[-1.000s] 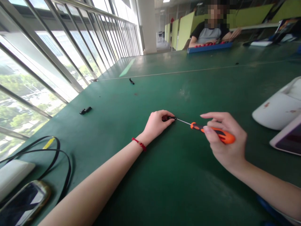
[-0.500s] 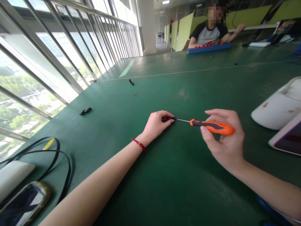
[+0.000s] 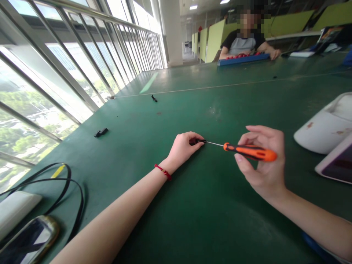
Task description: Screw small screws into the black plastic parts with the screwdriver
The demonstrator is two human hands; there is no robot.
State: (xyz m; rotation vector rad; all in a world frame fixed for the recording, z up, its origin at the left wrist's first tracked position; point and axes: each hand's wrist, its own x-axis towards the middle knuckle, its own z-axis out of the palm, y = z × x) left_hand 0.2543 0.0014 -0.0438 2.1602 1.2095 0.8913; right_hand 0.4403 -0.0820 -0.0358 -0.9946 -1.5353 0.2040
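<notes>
My left hand [image 3: 183,148] rests on the green table, thumb and fingers pinching a small black part [image 3: 202,140]. Most of that part is hidden inside the fingers. An orange and black screwdriver [image 3: 251,151] lies almost level, its thin shaft pointing left and its tip at the end of the black part. Whether the tip sits in a screw is too small to tell. My right hand [image 3: 265,167] holds the screwdriver loosely by its handle, the handle's end against the palm side and the thumb below, a little apart from it.
Two small black pieces [image 3: 101,132] [image 3: 154,98] lie on the table [image 3: 176,205] to the left and farther back. A phone [image 3: 30,236], a white box [image 3: 19,207] and a black cable [image 3: 79,198] are at left. A white container [image 3: 324,126] stands right. A person [image 3: 244,46] sits opposite behind a blue tray [image 3: 243,59].
The screwdriver handle has turned about its axis, showing different dark stripes. My right fingers have loosened and spread slightly. Across the table, the person's raised hand has come down beside the blue tray.
</notes>
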